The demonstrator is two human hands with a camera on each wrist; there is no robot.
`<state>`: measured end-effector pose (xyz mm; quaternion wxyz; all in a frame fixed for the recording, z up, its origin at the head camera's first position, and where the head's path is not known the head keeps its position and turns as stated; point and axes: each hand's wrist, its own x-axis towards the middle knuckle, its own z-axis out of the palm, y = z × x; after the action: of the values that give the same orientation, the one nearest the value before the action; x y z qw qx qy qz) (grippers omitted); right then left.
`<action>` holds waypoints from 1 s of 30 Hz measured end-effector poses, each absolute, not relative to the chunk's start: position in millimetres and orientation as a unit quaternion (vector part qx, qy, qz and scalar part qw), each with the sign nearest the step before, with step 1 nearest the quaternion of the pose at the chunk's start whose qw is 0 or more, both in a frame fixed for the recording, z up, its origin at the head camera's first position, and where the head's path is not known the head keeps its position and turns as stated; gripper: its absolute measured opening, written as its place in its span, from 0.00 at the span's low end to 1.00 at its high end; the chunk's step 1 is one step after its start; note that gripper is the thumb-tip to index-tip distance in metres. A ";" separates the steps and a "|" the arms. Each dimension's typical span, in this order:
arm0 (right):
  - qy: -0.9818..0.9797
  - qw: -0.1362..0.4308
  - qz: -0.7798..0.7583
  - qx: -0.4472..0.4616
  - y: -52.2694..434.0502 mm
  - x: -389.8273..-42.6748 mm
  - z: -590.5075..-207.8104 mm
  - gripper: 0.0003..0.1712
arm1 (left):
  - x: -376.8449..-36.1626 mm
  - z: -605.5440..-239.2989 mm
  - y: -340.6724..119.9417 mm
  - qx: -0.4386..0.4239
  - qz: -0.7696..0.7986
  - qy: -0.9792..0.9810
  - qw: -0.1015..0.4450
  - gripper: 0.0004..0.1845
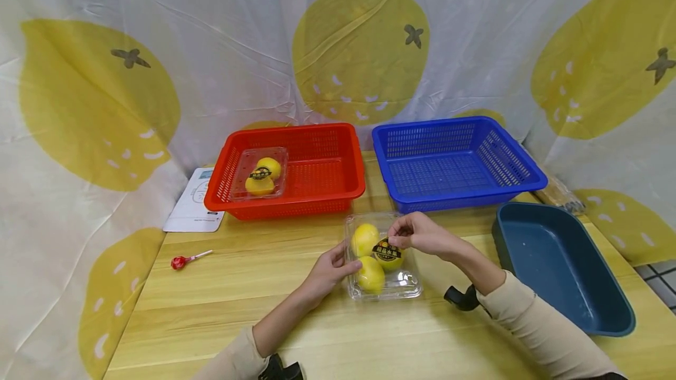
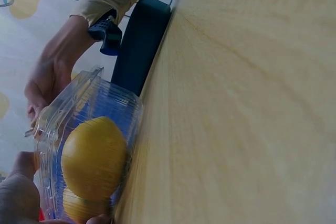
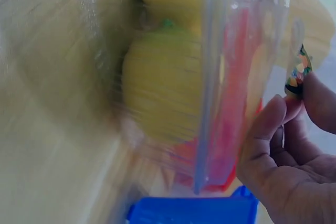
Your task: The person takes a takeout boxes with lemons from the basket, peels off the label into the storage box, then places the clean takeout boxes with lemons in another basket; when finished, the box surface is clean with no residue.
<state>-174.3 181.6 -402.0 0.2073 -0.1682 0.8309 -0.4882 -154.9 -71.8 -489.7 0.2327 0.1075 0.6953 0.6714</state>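
Note:
A clear plastic clamshell box (image 1: pixel 385 293) with three yellow fruits (image 1: pixel 371 274) inside stands on the table in front of me. My left hand (image 1: pixel 328 273) grips its left side, thumb over the lid's edge; in the left wrist view, fingertips show low on the box. Over the lid's right half, my right hand (image 1: pixel 426 236) pinches a black round sticker (image 1: pixel 381 247) printed with gold characters. The right wrist view shows the sticker (image 3: pixel 298 74) seen edge-on between thumb and forefinger, standing off the lid.
Behind the box are a red basket (image 1: pixel 296 207) holding another clear box (image 1: pixel 240 177) of yellow fruit with a similar sticker, and a blue basket (image 1: pixel 475 192). A dark teal tub (image 1: pixel 560 274) stands right. Left lie a lollipop (image 1: pixel 179 262) and a printed white sheet (image 1: pixel 192 216).

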 end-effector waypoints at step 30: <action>0.933 0.148 -0.293 -0.151 378.2 -171.2 -359.3 0.03 | -153.8 -488.2 -71.7 0.108 0.670 0.696 0.236 0.46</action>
<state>-171.2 378.2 -359.3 0.1482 -0.1511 0.9325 -0.2926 -153.8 -71.7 -488.2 0.2361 0.1080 0.6957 0.6698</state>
